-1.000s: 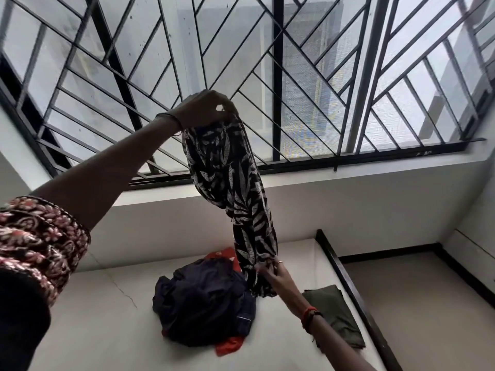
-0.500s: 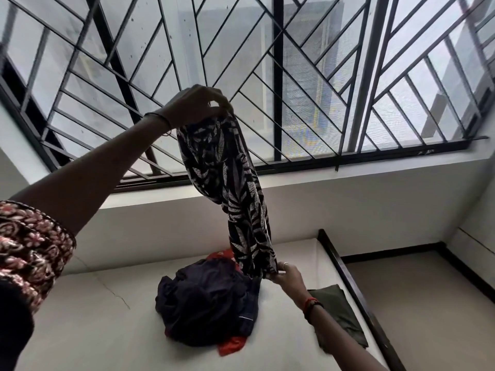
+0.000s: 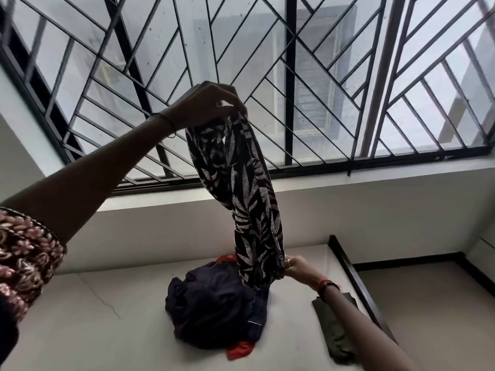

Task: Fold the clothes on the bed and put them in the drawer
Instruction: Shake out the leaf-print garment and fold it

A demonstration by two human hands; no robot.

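A black garment with a white leaf print (image 3: 241, 199) hangs in the air above the bed (image 3: 93, 330). My left hand (image 3: 209, 105) pinches its top end, raised high in front of the window. My right hand (image 3: 296, 266) grips its lower end just above the bed. Under it lies a crumpled pile of dark navy clothes (image 3: 214, 306) with a red piece (image 3: 239, 353) sticking out at the front and back. A folded olive-green garment (image 3: 337, 330) lies at the bed's right side, partly behind my right forearm.
A large window with a black metal grille (image 3: 289, 89) fills the wall behind the bed, above a white ledge (image 3: 348, 180). The bed's dark frame edge (image 3: 356, 279) runs along the right, with bare floor (image 3: 434, 317) beyond it.
My right hand has slid along the garment's lower end to the right and pulled it tauter. My left hand still holds the top end high.
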